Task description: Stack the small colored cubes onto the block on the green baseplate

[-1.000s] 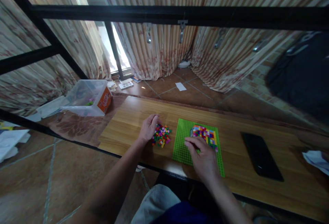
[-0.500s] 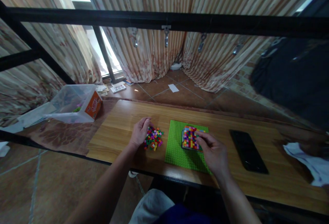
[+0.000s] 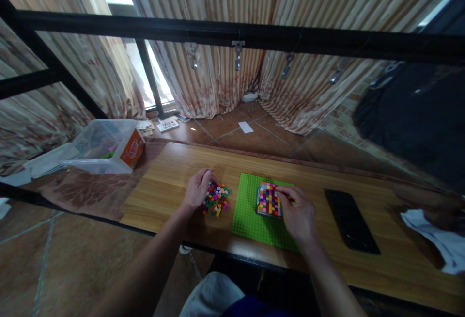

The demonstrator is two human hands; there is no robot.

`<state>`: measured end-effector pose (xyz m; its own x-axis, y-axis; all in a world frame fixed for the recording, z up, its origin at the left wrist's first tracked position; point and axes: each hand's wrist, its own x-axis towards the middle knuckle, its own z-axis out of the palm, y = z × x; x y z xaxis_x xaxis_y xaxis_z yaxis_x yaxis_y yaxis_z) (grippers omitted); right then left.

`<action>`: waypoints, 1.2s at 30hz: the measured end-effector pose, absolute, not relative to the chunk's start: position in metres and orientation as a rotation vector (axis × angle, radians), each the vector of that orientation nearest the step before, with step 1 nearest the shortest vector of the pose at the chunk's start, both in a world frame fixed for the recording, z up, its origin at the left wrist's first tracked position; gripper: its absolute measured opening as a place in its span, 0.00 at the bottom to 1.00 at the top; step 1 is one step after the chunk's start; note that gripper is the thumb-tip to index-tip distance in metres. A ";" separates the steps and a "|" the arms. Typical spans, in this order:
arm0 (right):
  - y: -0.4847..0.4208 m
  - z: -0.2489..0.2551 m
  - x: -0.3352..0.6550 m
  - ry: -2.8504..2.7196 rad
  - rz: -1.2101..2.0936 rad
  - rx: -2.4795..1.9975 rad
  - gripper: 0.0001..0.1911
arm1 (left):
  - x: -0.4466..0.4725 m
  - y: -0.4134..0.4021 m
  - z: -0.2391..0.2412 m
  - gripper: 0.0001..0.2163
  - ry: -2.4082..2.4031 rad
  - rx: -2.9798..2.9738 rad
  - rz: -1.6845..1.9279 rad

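A green studded baseplate lies flat on the wood-grain surface, and on its upper middle part sits a compact block of small colored bricks, its top a patchwork of red, yellow, orange, purple, pink and white squares. The right hand reaches over the right side of the baseplate, thumb and forefinger drawn narrowly together at the right edge of the block; whether a piece sits between the fingertips is too small to tell. Left of the baseplate, a loose pile of bricks is spread on the surface, mixed in color, with a yellow piece at its near side. The left hand rests at the pile's outer edge, farther left of the baseplate, fingers curled inward; I cannot tell whether it holds anything. To the right of the baseplate, well apart from it, lies a flat black device, and farther right a crumpled white cloth or paper. Far to the left of the baseplate stands a clear plastic bin with an orange label, a few pink and green things showing inside.
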<state>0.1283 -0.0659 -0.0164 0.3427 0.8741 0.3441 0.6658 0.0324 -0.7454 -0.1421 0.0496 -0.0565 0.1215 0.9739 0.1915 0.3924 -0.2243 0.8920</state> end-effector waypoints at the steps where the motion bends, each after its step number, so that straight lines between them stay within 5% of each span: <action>1: -0.064 -0.017 0.128 -1.387 0.283 -1.693 0.14 | -0.142 0.049 -0.056 0.19 1.338 1.718 1.079; 36: -0.063 -0.026 0.140 -1.632 -0.183 -1.938 0.20 | -0.141 0.049 -0.055 0.19 1.324 1.745 1.077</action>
